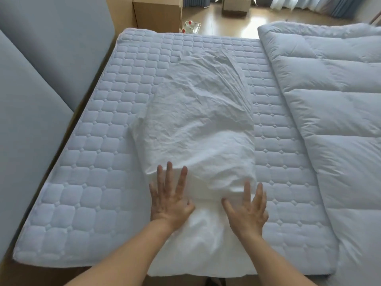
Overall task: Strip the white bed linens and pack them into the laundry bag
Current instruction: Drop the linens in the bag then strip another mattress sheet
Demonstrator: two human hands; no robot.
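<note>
A white sheet (198, 120), folded into a long crumpled strip, lies down the middle of the quilted mattress (86, 182) and reaches the near edge. My left hand (170, 201) lies flat on its near part with fingers spread. My right hand (247, 211) lies flat beside it, fingers spread, on the same fold. Both palms face down on the cloth. No laundry bag is in view.
A white duvet (334, 112) is piled along the mattress's right side. A blue upholstered headboard (31, 89) stands at the left. Cardboard boxes (158, 14) and clear bottles with red caps (190, 27) sit on the wooden floor beyond the bed.
</note>
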